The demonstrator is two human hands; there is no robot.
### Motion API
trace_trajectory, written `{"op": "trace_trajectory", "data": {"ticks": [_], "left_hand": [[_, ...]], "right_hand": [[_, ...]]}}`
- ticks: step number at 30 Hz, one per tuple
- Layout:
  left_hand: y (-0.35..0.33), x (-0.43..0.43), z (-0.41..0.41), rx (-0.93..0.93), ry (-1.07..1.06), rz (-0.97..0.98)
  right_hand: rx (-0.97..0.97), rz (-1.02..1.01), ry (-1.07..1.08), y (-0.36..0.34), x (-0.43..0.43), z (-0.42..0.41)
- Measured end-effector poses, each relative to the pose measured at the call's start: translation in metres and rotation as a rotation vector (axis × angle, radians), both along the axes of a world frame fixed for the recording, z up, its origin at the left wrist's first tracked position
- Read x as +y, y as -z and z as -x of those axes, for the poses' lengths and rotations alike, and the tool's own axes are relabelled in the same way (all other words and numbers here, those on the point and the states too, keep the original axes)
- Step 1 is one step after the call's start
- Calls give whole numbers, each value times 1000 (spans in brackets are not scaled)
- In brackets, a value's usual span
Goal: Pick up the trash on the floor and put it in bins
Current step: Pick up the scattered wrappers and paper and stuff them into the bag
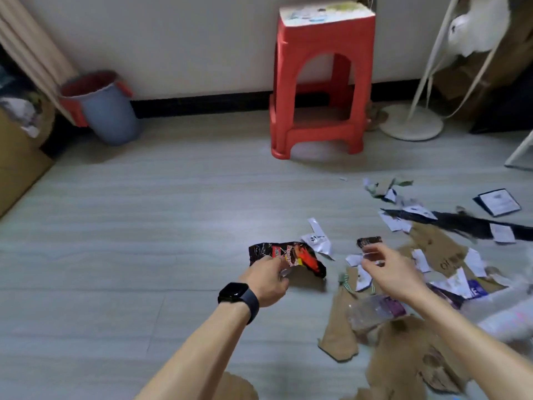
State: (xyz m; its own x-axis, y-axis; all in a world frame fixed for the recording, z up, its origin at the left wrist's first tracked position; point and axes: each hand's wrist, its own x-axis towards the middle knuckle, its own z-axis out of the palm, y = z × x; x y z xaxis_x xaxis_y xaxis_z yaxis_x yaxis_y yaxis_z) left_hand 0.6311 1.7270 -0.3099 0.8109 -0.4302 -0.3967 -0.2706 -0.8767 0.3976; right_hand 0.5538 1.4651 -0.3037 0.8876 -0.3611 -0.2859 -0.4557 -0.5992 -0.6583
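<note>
Trash: black wrapper (288, 256) pinched in left hand (266, 281), dark scrap (369, 242) in right hand (389, 272), edges blurred

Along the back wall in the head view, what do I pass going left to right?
Cardboard box → blue bin with red liner → red stool → white fan base.

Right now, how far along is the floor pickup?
Early. Nothing visibly binned from here. In hand: left hand holds a black-and-red snack wrapper; right hand pinches a small dark scrap. Left: paper scraps, cardboard pieces and a plastic bottle. The blue bin stands by the wall.
</note>
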Motion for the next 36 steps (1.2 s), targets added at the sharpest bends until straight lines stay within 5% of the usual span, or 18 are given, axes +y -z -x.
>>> {"op": "trace_trajectory", "data": {"ticks": [13,22,29,36], "left_hand": [[134,-42,-67,-165,176,-421],[109,-1,-69,-263,357,-285],[38,67,-48,-67,-30,-48],[-84,141,15,-34,-333,252]], "right_hand": [[313,346,-324,133,4,-117],[254,790,-535,179,26,-113],[169,355,-362,107,45,-80],[-123,252,-507,-33,108,-45]]}}
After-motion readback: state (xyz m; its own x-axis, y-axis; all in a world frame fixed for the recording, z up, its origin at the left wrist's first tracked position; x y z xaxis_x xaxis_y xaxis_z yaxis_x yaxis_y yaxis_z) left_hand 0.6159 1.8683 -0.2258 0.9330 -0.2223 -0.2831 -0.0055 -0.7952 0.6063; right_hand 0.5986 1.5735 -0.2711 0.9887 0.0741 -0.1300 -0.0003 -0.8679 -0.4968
